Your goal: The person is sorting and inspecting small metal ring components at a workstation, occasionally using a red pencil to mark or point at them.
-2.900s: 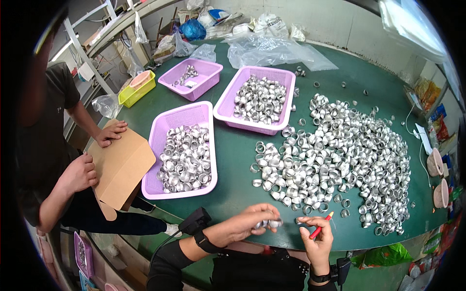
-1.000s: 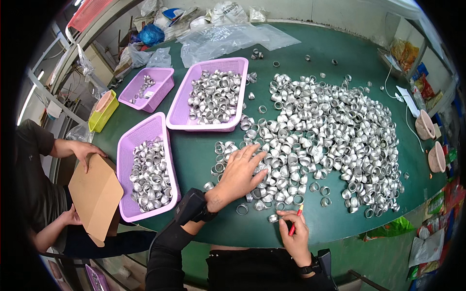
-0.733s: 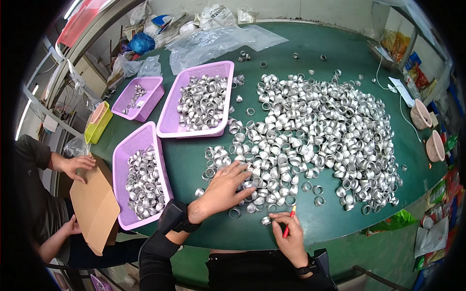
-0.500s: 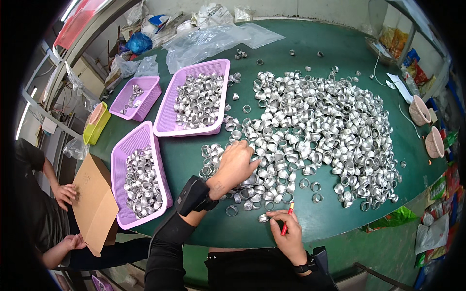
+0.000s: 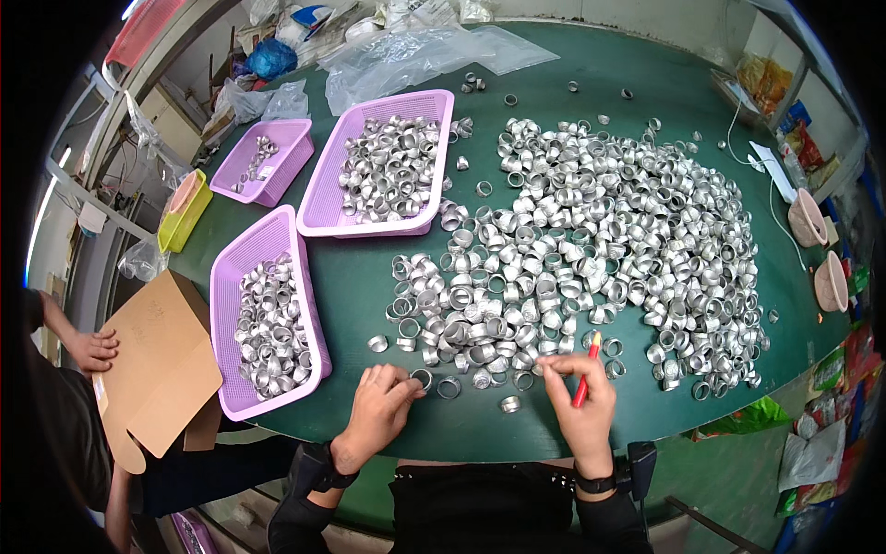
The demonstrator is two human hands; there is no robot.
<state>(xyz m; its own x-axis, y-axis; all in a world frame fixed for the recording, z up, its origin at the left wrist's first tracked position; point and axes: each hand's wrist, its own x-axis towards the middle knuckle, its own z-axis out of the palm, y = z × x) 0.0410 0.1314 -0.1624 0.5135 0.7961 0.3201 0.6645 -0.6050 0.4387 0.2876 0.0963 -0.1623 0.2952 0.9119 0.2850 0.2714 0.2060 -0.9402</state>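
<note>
At the table's near edge my left hand (image 5: 377, 411) is closed, with thumb and fingertips at a small silver metal ring (image 5: 422, 379). My right hand (image 5: 583, 406) holds a red marker (image 5: 586, 374), its yellowish tip pointing up and away. The thumb and forefinger of that hand reach to the near edge of a big heap of metal rings (image 5: 637, 222); whether they also pinch a ring is hard to make out. Between my hands lie a few loose rings, one being a metal ring (image 5: 510, 404) by itself.
Lilac baskets with metal rings stand at left: a near basket (image 5: 318, 346), a far basket (image 5: 434, 185) and a smaller basket (image 5: 295, 152). A co-worker's hand (image 5: 92, 351) is by a cardboard box (image 5: 166, 360). Clear plastic sheeting (image 5: 425, 65) lies at the back of the green table (image 5: 369, 286).
My left hand has drawn back from the heap toward the near edge, to a ring there. My right hand, still with the marker, has moved right and slightly away, leaving a ring behind.
</note>
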